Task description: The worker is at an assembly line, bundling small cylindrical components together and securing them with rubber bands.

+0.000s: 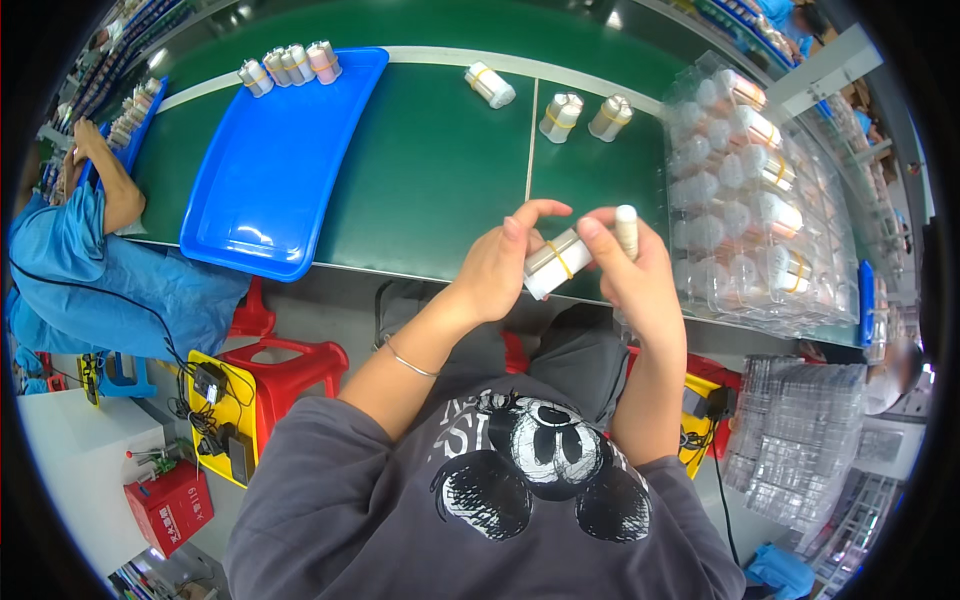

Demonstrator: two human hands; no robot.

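Observation:
My left hand (pixel 494 268) is closed around a bundle of white and grey tubes (pixel 552 268) with a yellow rubber band about it, held tilted over the near table edge. Against the bundle's right end, the thumb of my right hand (pixel 642 282) reaches over. A single pale tube with a white rounded end (pixel 627 232) stands upright between the fingers of that hand. Farther off on the green table lie one banded bundle on its side (pixel 490 86) and two upright bundles (pixel 562 118). Part of the held bundle is hidden by my fingers.
A blue tray (pixel 265 170) at the left carries several bundles (pixel 290 66) along its far edge. Stacked clear plastic trays (pixel 700 205) filled with bundles stand close on the right. A co-worker's arm (pixel 110 175) is at far left; a red stool (pixel 300 365) stands below.

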